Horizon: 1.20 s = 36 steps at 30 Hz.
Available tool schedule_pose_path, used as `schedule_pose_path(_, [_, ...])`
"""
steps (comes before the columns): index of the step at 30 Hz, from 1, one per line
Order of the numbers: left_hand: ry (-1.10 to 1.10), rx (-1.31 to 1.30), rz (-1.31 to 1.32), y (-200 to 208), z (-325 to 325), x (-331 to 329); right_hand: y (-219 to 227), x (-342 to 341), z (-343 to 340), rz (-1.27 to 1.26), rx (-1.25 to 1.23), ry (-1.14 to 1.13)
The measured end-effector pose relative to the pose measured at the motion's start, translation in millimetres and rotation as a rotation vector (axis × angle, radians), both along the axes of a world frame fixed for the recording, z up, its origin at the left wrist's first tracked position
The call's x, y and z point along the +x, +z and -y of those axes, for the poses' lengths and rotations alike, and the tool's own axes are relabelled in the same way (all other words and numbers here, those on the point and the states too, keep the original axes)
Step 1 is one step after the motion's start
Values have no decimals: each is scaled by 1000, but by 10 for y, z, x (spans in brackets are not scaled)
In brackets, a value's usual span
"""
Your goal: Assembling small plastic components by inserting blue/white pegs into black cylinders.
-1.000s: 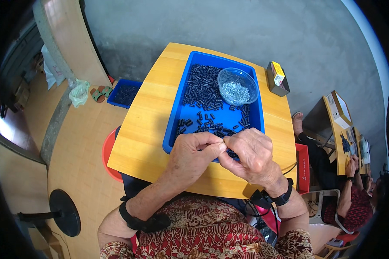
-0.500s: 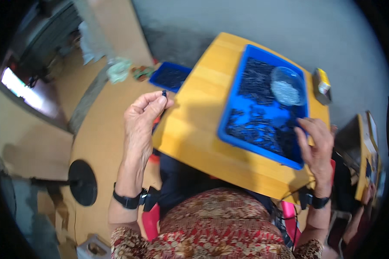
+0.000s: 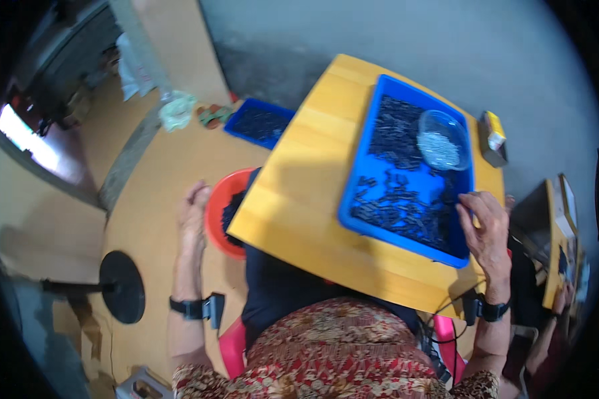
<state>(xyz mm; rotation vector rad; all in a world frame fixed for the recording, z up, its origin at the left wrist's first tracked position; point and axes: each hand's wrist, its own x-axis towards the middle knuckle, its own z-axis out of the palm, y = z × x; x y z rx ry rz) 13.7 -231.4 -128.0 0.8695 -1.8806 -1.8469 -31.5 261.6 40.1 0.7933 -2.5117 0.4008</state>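
Note:
My right hand (image 3: pixel 487 225) is over the right rim of a blue tray (image 3: pixel 354 199), with thumb and forefinger tips drawn together. Anything pinched between them is too small to make out. Small black parts (image 3: pixel 399 206) lie loose across the tray. At its far right stands a clear round bowl (image 3: pixel 442 143) of small, shiny, pale pieces. My left hand (image 3: pixel 193 211) is low, left of the table, beside an orange-red basin (image 3: pixel 214 216) with dark pieces inside. Its fingers are curled and blurred; no part shows in them.
The tray sits on a yellow wooden table (image 3: pixel 299 173). A small box (image 3: pixel 493 139) stands by the table's far right edge. Another blue tray (image 3: pixel 263 123) of dark parts is on the floor, near a black round stand base (image 3: pixel 122 287). Another person's arm (image 3: pixel 546 342) shows at right.
My left hand, which pinched a small black part above the table's left edge, has moved down and left beside the basin. My right thumb and forefinger have drawn closer together.

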Motion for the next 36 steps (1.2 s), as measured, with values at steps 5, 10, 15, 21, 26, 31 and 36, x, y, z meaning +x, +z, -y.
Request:
schedule_pose_path(5, [-104, -122, -260, 668, -435, -93, -94, -168, -315, 105, -95, -89])
schedule_pose_path(10, [-403, -201, -331, 1397, -1099, -232, -14, -434, -373, 173, -106, -128])
schedule_pose_path(15, [-729, -323, -367, 1786, -1580, -450, 30, -784, -196, -33, 324, 73])
schedule_pose_path(21, [-922, -498, -224, 1909, -1925, -846, -172, -1069, -247, 34, 506, 66])
schedule_pose_path(26, [-989, -677, -232, 1820, -2131, -1143, 48, -1006, -316, -57, 369, 80])
schedule_pose_path(31, [-1205, -1113, -464, 1640, -2515, -1406, 324, -890, -470, -140, 275, 65])
schedule_pose_path(36, [-1365, -1433, -623, 1449, -2973, -1647, 376, -753, -575, -158, 223, 8])
